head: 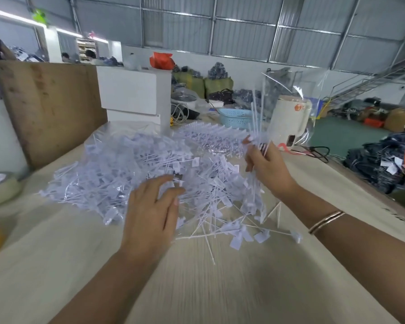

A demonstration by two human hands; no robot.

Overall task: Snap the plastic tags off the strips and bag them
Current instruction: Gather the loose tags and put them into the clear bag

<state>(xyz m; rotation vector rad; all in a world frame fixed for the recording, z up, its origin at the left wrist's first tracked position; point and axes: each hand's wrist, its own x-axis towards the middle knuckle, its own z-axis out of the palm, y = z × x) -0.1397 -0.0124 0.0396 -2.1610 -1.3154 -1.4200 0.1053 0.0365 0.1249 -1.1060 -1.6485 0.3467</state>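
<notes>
Above tag pile [131, 169], right hand [265, 167] gripping tags [257, 118]

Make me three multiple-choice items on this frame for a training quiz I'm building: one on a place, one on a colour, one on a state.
1. Where is the roll of tape?
A. at the table's left edge
B. inside the basket
C. on the white boxes

2. What colour is the perforated basket behind the heap?
A. red
B. light blue
C. black

3. What is the right hand doing?
A. resting flat on the table
B. gripping a bundle of tags
C. hanging idle, holding nothing

Answers:
1. A, the roll sits at the left side of the table, away from the heap of tags.
2. B, its latticed wall is pale blue.
3. B, its fingers curl round a bundle of tags whose stems fan upward, while the left hand reaches open over the heap.
</notes>
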